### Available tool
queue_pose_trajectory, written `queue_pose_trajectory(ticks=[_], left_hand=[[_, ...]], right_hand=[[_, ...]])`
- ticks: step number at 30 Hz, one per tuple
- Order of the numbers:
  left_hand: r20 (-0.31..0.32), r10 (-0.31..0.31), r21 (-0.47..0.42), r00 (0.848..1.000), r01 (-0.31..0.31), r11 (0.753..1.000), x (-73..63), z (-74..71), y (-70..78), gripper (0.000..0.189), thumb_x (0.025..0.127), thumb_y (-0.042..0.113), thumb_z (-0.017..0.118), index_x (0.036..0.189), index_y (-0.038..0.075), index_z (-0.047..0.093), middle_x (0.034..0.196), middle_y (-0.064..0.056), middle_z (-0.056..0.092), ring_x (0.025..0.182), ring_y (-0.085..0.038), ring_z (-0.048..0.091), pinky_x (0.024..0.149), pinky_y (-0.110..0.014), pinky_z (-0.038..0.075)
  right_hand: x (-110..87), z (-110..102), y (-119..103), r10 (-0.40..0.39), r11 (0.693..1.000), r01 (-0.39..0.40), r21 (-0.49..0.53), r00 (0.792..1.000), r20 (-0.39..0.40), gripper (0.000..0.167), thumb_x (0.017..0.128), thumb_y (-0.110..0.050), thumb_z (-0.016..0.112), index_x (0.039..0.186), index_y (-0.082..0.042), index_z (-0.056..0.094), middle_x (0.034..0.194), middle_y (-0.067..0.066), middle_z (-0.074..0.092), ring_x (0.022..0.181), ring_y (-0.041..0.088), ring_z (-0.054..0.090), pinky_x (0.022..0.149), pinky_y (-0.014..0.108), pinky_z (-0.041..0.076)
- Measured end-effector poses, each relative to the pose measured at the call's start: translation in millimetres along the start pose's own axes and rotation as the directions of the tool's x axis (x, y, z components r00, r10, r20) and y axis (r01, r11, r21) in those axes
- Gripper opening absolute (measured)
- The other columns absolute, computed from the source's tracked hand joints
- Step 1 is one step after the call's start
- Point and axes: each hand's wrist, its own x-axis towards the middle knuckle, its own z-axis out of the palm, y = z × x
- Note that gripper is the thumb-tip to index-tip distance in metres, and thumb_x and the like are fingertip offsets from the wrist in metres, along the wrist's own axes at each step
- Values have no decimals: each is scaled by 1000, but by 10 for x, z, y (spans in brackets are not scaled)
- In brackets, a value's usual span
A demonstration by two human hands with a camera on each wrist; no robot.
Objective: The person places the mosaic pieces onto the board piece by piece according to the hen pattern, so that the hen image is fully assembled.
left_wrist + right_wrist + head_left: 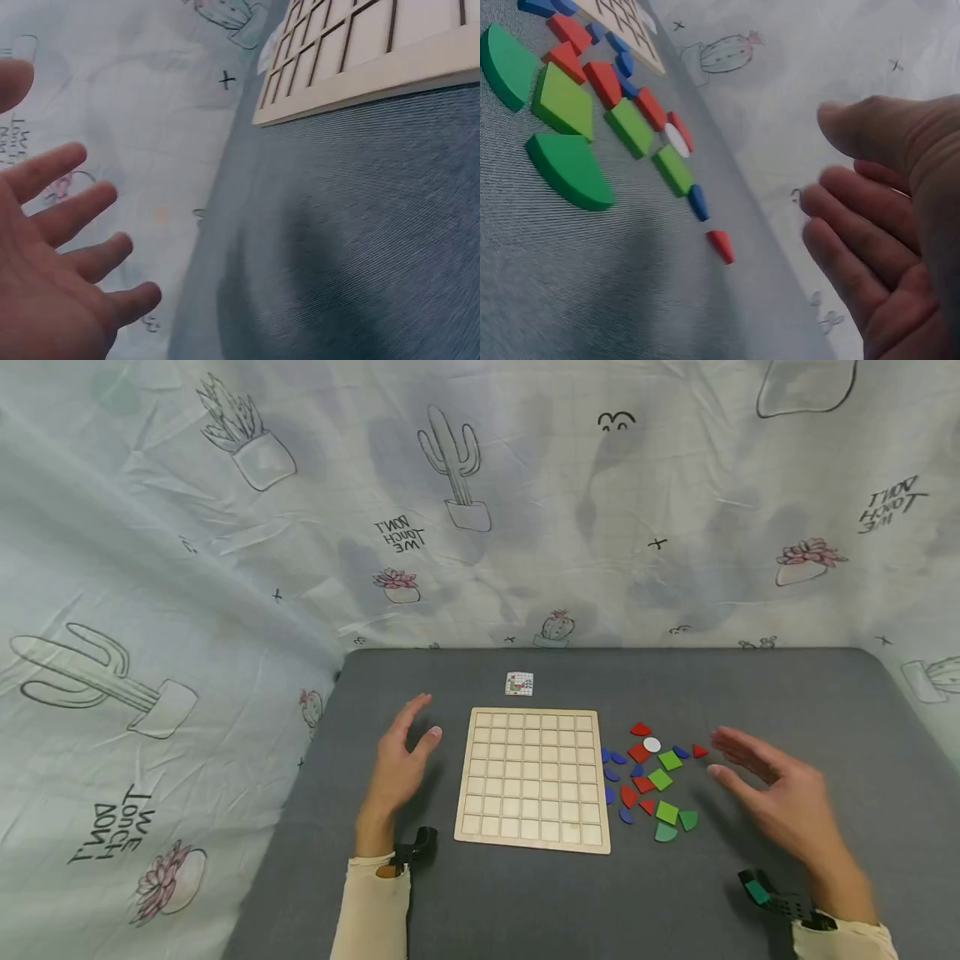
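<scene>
A square wooden grid board (602, 793) with shallow square cells lies flat on the grey table. Left of it, my left hand (397, 768) hovers with fingers spread and holds nothing; the left wrist view shows its palm (52, 292). My right hand (783, 797) is above the table to the right of the loose pieces, thumb apart from the fingers, holding nothing. Between board and right hand lie scattered flat pieces: light green squares (562, 103), dark green quarter-rounds (570, 172), red pieces (721, 246), small blue pieces (698, 202) and a white disc (652, 745).
A small printed picture card (519, 683) lies behind the board. Cloth with cactus drawings (525, 485) hangs behind the table (540, 902) and along its left side. A dark strap with a camera (416, 847) sits on the left wrist, and another (780, 897) on the right.
</scene>
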Motion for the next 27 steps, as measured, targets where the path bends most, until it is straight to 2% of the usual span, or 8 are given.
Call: queue_pose_trajectory(ticks=[2, 5, 7, 9, 13, 19, 23, 27], left_hand=[[40, -21, -1, 999, 21, 1000, 15, 39, -45, 59, 110, 28, 66, 166, 18, 50, 177, -11, 39, 169, -36, 26, 133, -67, 24], [97, -58, 45, 994, 54, 998, 32, 94, -86, 60, 108, 27, 70, 164, 18, 52, 176, -10, 41, 168, -37, 27, 133, -68, 25], [136, -81, 88, 987, 70, 994, 42, 128, -85, 60, 106, 25, 71, 163, 19, 54, 175, -11, 43, 168, -39, 27, 133, -71, 21], [176, -101, 138, 979, 77, 987, 59, 161, -80, 60, 104, 24, 72, 162, 20, 55, 175, -10, 42, 168, -40, 25, 133, -73, 15], [235, -119, 195, 965, 73, 978, 86, 206, -71, 60, 103, 21, 73, 161, 19, 56, 177, -11, 38, 169, -44, 19, 131, -78, 3], [281, -127, 210, 951, 68, 975, 106, 218, -26, 59, 102, 16, 72, 160, 16, 58, 177, -14, 37, 169, -47, 18, 129, -81, -1], [304, -135, 257, 943, 55, 965, 122, 244, -22, 61, 102, 15, 71, 161, 16, 57, 180, -17, 30, 169, -50, 12, 127, -84, 0], [331, -136, 270, 934, 44, 962, 105, 268, -48, 63, 102, 11, 69, 163, 17, 54, 181, -20, 23, 169, -53, 5, 127, -83, -3]], right_hand=[[10, 47, 31, 39, 998, -41, 41, 998, 53, 55, 92, -6, 88, 144, -9, 72, 128, -33, 70, 114, -24, 61, 91, -2, 46], [5, 113, 84, 65, 996, -71, 44, 990, 126, 51, 92, -8, 88, 141, -10, 74, 124, -11, 80, 109, -22, 65, 86, 1, 50], [-1, 158, 119, 60, 997, -65, 33, 986, 154, 49, 92, -8, 89, 138, -9, 75, 121, 5, 83, 106, -21, 66, 85, 1, 51], [-6, 197, 146, 27, 1000, -26, -6, 987, 156, 48, 90, -7, 90, 136, -8, 76, 118, 12, 83, 103, -21, 66, 85, 0, 49], [24, 262, 175, -6, 997, 15, -71, 992, 124, 50, 88, -10, 92, 135, -8, 77, 116, 11, 84, 103, -27, 60, 87, -3, 44], [133, 333, 190, -6, 995, 19, -93, 991, 130, 50, 90, -9, 90, 137, -9, 75, 122, 12, 82, 108, -33, 51, 90, -3, 39], [193, 359, 212, -14, 995, 28, -94, 988, 151, 52, 88, -5, 90, 138, -8, 75, 125, 15, 81, 110, -32, 49, 91, -4, 38], [221, 352, 241, -34, 995, 50, -91, 985, 171, 52, 86, -3, 91, 136, -11, 76, 124, 14, 81, 111, -26, 55, 91, -3, 38]])
